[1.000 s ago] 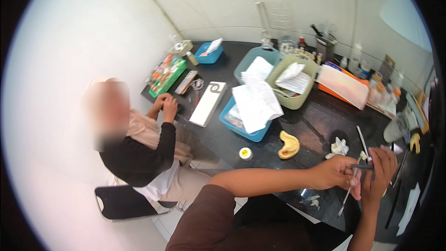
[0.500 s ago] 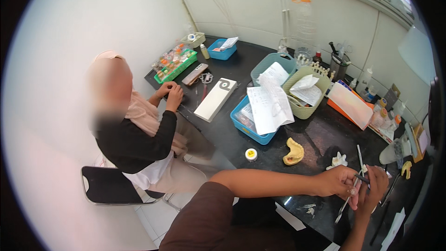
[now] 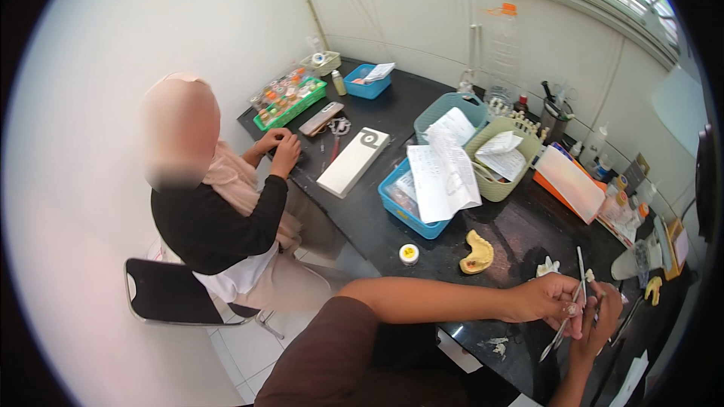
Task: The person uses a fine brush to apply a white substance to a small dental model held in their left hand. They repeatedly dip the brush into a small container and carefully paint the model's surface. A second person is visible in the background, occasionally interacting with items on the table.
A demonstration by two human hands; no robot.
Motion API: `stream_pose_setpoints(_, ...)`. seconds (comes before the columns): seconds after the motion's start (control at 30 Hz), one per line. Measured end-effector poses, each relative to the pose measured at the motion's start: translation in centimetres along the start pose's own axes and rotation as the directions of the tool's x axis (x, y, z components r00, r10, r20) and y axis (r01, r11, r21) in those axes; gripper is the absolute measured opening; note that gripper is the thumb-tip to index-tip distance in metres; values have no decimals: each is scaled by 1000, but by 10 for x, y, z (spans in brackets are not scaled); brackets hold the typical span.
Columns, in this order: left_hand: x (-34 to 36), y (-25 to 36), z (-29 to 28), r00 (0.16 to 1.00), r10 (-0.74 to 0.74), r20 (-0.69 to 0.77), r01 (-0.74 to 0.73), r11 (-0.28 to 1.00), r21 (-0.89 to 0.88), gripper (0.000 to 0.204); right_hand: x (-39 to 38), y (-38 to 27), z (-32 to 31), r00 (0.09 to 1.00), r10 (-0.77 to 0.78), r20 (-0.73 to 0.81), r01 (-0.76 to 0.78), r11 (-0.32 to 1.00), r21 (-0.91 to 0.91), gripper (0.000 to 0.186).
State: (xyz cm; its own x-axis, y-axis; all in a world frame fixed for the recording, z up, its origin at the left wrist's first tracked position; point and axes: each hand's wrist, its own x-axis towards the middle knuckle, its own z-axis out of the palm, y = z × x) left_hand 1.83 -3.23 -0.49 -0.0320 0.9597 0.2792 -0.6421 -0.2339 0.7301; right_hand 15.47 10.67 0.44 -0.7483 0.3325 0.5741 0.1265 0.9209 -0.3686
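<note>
My left hand (image 3: pixel 544 298) is closed round a slim metal spatula (image 3: pixel 580 260), which slants between my hands with its lower blade toward the desk's near edge. My right hand (image 3: pixel 603 320) meets it, fingers bent round a thin dark tool (image 3: pixel 599 301) that is mostly hidden. A small cream-white lump (image 3: pixel 590 275) shows at the right fingertips; I cannot tell what bears it. Just beyond my left hand lies a white tooth-shaped piece (image 3: pixel 547 266). A yellow dental cast (image 3: pixel 477 252) and a small white jar (image 3: pixel 409 254) with a yellow mark rest farther left.
Papers spill over a blue basket (image 3: pixel 411 218) and a green basket (image 3: pixel 520 173). Small bottles (image 3: pixel 618 203), a clear cup (image 3: pixel 630 262) and another cast piece (image 3: pixel 653 290) line the right. A white box (image 3: pixel 353 162) lies near a seated person (image 3: pixel 226 218) at left.
The view has shifted slightly. My right hand's fingers have turned, and the dark tool, plainly seen across them before, is now mostly hidden. My left hand keeps its hold on the spatula.
</note>
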Motion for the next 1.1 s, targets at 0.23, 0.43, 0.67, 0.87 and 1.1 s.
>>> stream_pose_setpoints(0.23, 1, 1, -3, 998, 30, -50, -30, 1000, 8, 24, -2, 6, 2, 999, 44, 12, -45, 971, 237, 46)
stream_pose_setpoints(0.43, 2, 1, -3, 994, 97, -49, -96, 995, 4, 24, -3, 11, 4, 998, 67, -8, -62, 956, 287, 51)
stream_pose_setpoints(0.67, 6, -1, -11, 988, 144, -62, -143, 990, 17, 24, -16, 33, 1, 996, 80, -37, -69, 970, 233, 53)
stream_pose_setpoints(0.87, 6, 4, -12, 985, 110, -132, -109, 994, 13, 24, -15, 34, 7, 984, 134, -121, -101, 964, 246, 51)
stream_pose_setpoints(1.1, 6, 5, -14, 995, 61, -85, -62, 998, -13, 26, -8, 16, 1, 986, 66, -151, -33, 977, 210, 42)
